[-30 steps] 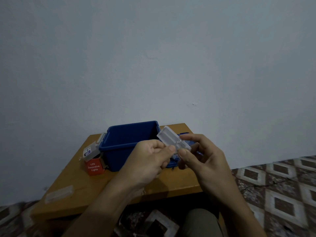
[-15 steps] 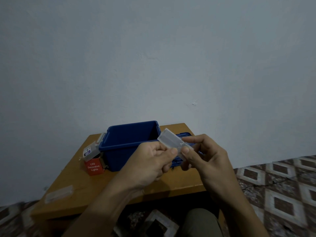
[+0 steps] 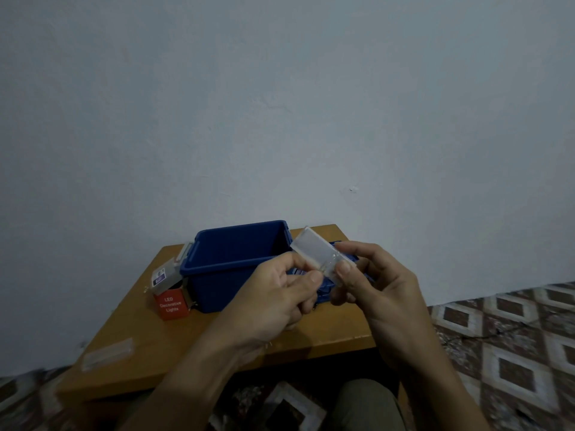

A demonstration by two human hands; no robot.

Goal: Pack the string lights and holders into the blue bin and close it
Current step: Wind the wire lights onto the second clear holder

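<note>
An open blue bin (image 3: 217,275) stands on a small wooden table (image 3: 149,337); its inside is dark. Just right of the bin's rim I hold a clear plastic holder (image 3: 317,248) tilted in the air. My right hand (image 3: 373,290) pinches its lower end between thumb and fingers. My left hand (image 3: 273,297) pinches the same end from the left, thumb on top. The blue lid (image 3: 351,259) lies behind my hands, mostly hidden. A red box (image 3: 171,304) marked "LED Decorative Lights" stands left of the bin. Another clear holder (image 3: 107,357) lies at the table's near left corner.
A plain wall rises right behind the table. A patterned tile floor (image 3: 513,337) spreads to the right and below. My knee (image 3: 367,405) shows under the table's front edge. A small white box (image 3: 163,276) sits on the red box, against the bin's left latch.
The clear holder has shifted slightly right and both hands have adjusted their pinch on its lower end. Bin and boxes have not moved.
</note>
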